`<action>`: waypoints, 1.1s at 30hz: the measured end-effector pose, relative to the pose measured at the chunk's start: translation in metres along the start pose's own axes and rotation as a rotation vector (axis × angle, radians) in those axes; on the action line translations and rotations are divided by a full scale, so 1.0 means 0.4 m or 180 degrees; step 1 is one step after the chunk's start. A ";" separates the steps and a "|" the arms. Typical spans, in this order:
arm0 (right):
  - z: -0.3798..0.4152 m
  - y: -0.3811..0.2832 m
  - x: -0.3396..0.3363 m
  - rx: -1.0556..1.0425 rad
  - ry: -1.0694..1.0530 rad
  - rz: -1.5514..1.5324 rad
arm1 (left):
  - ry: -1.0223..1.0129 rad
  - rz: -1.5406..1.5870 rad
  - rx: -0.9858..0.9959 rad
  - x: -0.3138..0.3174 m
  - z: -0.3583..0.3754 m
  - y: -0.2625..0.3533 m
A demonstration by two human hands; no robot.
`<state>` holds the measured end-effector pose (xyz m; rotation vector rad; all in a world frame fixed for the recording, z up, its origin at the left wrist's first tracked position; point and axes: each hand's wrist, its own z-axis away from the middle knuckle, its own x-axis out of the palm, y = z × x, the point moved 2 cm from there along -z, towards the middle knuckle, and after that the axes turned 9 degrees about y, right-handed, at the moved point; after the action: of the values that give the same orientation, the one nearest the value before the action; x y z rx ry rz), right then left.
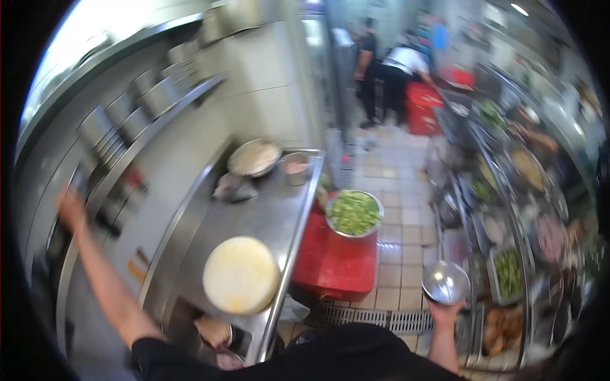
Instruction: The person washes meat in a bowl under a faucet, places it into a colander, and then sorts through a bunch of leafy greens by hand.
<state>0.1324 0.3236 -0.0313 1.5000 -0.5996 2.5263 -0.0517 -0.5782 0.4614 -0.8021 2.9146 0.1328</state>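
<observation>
At the far left, my left hand (71,209) is raised beside the wall shelf, its fingers blurred near a dark upright object. Whether it grips anything there is hidden by the blur. My right hand (446,310) holds a shiny metal bowl (446,282) from below, at the lower right. Between my arms, a round white cutting board (241,275) lies on the steel counter (232,216). A bowl of chopped greens (354,213) stands on a red container (337,260) right of the counter.
Metal containers (159,96) line the wall shelf. A bowl of pale food (254,157) sits at the counter's back. Food trays (508,273) fill the right side. Two people (400,63) stand at the back by red crates (422,108). Tiled floor (397,235) runs between.
</observation>
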 end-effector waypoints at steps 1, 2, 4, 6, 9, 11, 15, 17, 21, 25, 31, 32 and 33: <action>-0.004 0.016 0.043 0.0068 0.0221 -0.0181 | 0.0065 0.0156 -0.0038 0.114 -0.001 -0.121; -0.018 0.029 0.056 -0.0071 -0.0035 0.0020 | -0.0168 -0.0250 0.0367 0.148 -0.010 -0.160; -0.050 0.061 0.081 -0.0188 -0.0172 -0.0081 | -0.0137 -0.0121 0.0536 0.228 -0.003 -0.225; -0.073 0.085 0.106 -0.0168 -0.0266 -0.0072 | 0.0564 -0.0239 0.0923 0.188 0.027 -0.163; -0.106 0.098 0.157 -0.0094 -0.0104 -0.0241 | 0.0352 0.0513 0.0176 0.056 0.178 0.117; -0.140 0.093 0.189 -0.0100 -0.0016 -0.0310 | -0.0008 0.1407 0.0023 -0.036 0.321 0.344; -0.227 0.085 0.264 -0.0137 0.0049 -0.0273 | -0.2553 0.3067 -0.1721 -0.034 0.691 0.754; -0.304 0.080 0.290 0.0047 -0.0199 -0.0273 | -0.3691 0.2711 -0.0652 -0.049 0.882 0.971; -0.483 0.068 0.352 0.0246 -0.0660 -0.0034 | -0.4604 0.4389 0.0009 -0.260 1.113 1.391; -0.660 0.040 0.426 -0.0525 -0.1087 0.1560 | -0.6355 0.4778 -0.1094 -0.360 1.192 1.730; -0.945 -0.050 0.469 0.1130 -0.0796 0.0331 | -0.6787 0.4680 -0.1846 -0.368 1.277 2.147; -0.977 -0.107 0.487 0.0932 -0.0582 0.0817 | -0.6705 0.4895 -0.2057 -0.366 1.275 2.206; -1.009 -0.164 0.506 0.0772 -0.0356 0.1313 | -0.6714 0.4918 -0.2047 -0.358 1.263 2.252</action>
<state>-0.2733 0.5314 -0.0092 1.7657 -0.7028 2.9271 -0.3481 0.3229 0.0293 1.1286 0.6960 1.0587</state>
